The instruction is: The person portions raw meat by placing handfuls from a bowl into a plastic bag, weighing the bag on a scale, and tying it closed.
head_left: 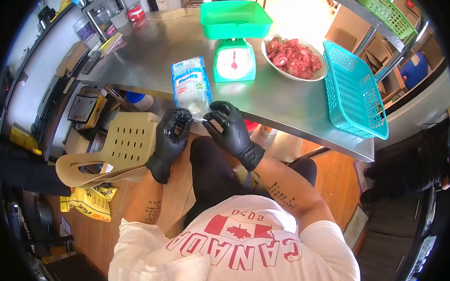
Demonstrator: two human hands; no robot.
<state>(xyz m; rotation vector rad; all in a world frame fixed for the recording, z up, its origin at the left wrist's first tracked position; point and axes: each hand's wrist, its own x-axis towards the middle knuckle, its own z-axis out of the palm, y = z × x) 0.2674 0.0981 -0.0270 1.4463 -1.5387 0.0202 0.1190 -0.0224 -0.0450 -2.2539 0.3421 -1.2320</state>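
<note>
A pack of clear plastic bags point(190, 83) with blue-and-white printing lies on the steel table, its near end hanging over the front edge. My left hand point(173, 131), in a black glove, has its fingers curled at the left of that end, closed on the thin clear plastic. On the other side my right hand point(230, 130), gloved too, pinches the plastic between thumb and fingertip. Beyond the pack stands a green kitchen scale point(234, 61) with a tray on top. Right of the scale is a white bowl point(312, 77) of raw meat pieces point(293, 57).
A teal plastic basket point(355, 90) rests at the right end of the steel table point(154, 44). A beige plastic chair point(128, 139) is at the left, by a yellow bag point(91, 202) on the floor. A green basket point(388, 15) sits on the upper right shelf.
</note>
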